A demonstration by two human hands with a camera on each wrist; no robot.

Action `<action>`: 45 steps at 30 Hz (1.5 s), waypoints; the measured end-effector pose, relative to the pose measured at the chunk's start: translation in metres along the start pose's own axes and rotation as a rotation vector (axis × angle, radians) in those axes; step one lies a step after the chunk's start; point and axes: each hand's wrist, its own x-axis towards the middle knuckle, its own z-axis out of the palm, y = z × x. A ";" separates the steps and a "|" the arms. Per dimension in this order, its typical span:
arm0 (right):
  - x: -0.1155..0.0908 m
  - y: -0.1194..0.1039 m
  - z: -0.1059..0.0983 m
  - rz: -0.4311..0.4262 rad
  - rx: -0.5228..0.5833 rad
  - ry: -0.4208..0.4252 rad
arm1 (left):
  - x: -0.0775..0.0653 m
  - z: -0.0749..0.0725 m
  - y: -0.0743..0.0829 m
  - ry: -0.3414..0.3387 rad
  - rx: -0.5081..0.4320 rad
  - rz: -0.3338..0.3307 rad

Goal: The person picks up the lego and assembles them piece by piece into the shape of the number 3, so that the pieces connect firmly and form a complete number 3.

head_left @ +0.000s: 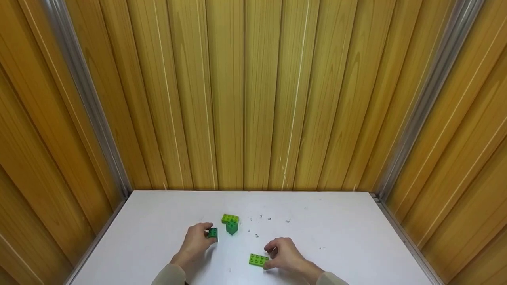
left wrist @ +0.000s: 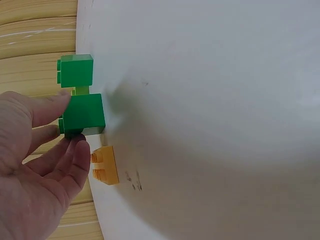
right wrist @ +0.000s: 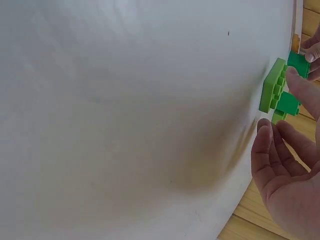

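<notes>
My left hand [head_left: 195,240] pinches a dark green brick [left wrist: 84,112] between thumb and fingers, at the left of the table's middle. My right hand [head_left: 286,254] is at the right end of a flat lime brick [head_left: 258,259] with two rows of studs. Its thumb overlaps that brick in the right wrist view, while the other fingertips [right wrist: 264,124] appear slightly apart from it. Another dark green brick [head_left: 232,227] is up against a second lime brick [head_left: 229,218]; whether they are joined I cannot tell. An orange brick [left wrist: 105,165] shows beyond my left fingers, hidden in the head view.
The white table [head_left: 340,237] carries small dark marks [head_left: 269,219]. Wood-patterned panels [head_left: 253,99] stand along its back and sides, with metal posts [head_left: 429,95] at the corners.
</notes>
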 end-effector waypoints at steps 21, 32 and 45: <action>0.006 -0.004 0.009 0.088 -0.056 -0.023 | -0.003 0.004 0.004 -0.029 0.028 -0.051; 0.006 -0.004 0.009 0.120 -0.035 -0.022 | -0.006 0.009 0.011 -0.019 -0.002 -0.058; 0.007 -0.006 0.009 0.123 -0.039 0.004 | -0.008 0.020 0.018 0.025 -0.025 0.107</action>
